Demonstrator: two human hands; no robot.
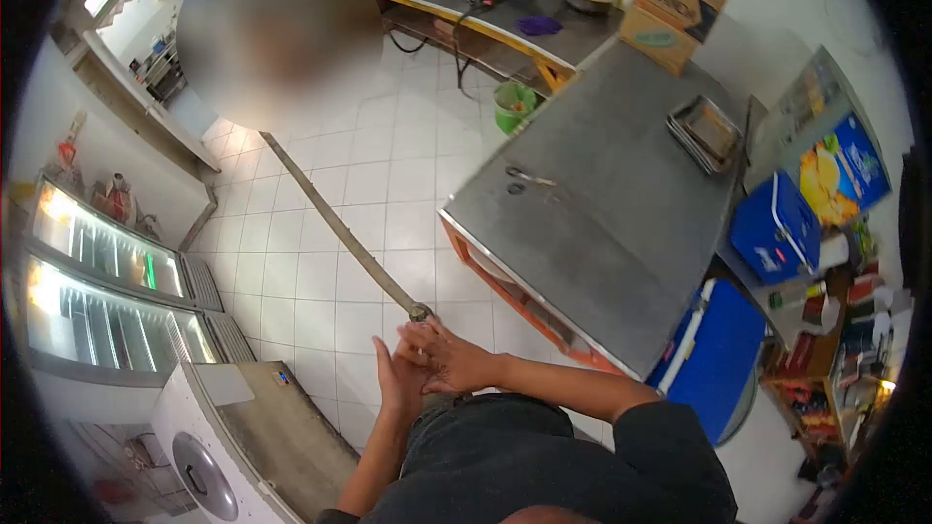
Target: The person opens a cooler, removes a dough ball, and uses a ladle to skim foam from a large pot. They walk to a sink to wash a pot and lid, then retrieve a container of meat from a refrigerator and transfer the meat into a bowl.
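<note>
My left hand (395, 378) is low in the centre with a digit stretched up and apart from the rest, and nothing shows in its grip. Over its palm side lies my right hand (454, 359), its fingers bent but apart; the two hands touch or overlap. Just beyond my fingertips is the near end of a long, narrow, brownish strip (335, 223), with a small round dark piece (419, 312) there. From that end the strip runs up and left across the view. Whether either hand touches the strip is unclear.
At right, a grey-topped table (602, 194) holds scissors (529, 178), metal trays (706, 136) and a cardboard box (673, 8). A blue chair (714, 359), green bin (515, 107), glass-door fridges (107, 311) and white chest (199, 427) stand around. A blurred person (282, 39) is ahead.
</note>
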